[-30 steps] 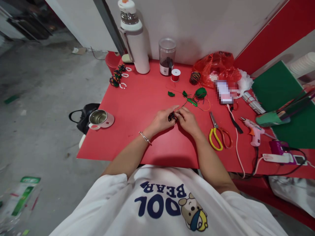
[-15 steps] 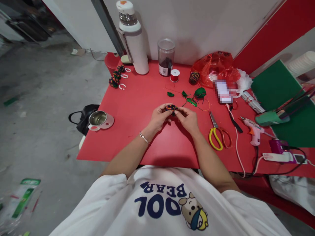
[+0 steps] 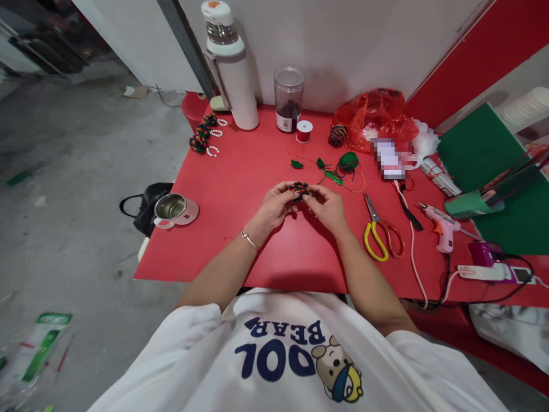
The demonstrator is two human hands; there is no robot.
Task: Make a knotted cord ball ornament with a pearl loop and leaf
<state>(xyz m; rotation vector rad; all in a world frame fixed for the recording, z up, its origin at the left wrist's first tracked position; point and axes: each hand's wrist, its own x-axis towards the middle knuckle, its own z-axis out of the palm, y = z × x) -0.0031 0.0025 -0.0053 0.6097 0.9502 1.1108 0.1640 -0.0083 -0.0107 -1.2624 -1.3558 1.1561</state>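
Note:
A small dark piece of multicoloured crochet work point(image 3: 299, 189), flecked with orange and red, is held up between both hands above the red table point(image 3: 231, 194). My left hand point(image 3: 275, 204) pinches its left side, the thumb across the front. On the other side my right hand point(image 3: 327, 207) grips it with thumb and fingers closed. Just beyond lie a green crochet hook point(image 3: 333, 178), a ball of green yarn point(image 3: 348, 161) and a small green crocheted leaf point(image 3: 297, 164). The fingers hide part of the piece.
Yellow-and-red-handled scissors point(image 3: 377, 229) and a pink glue gun point(image 3: 444, 229) lie to the right among cables. At left stands a mug point(image 3: 184, 212); behind it are several dark yarn pieces with beads point(image 3: 199, 142). A tall white bottle point(image 3: 235, 86) stands at the back.
The crochet piece is turned slightly, with more of its upper face showing between my fingers. Both hands stay in nearly the same place.

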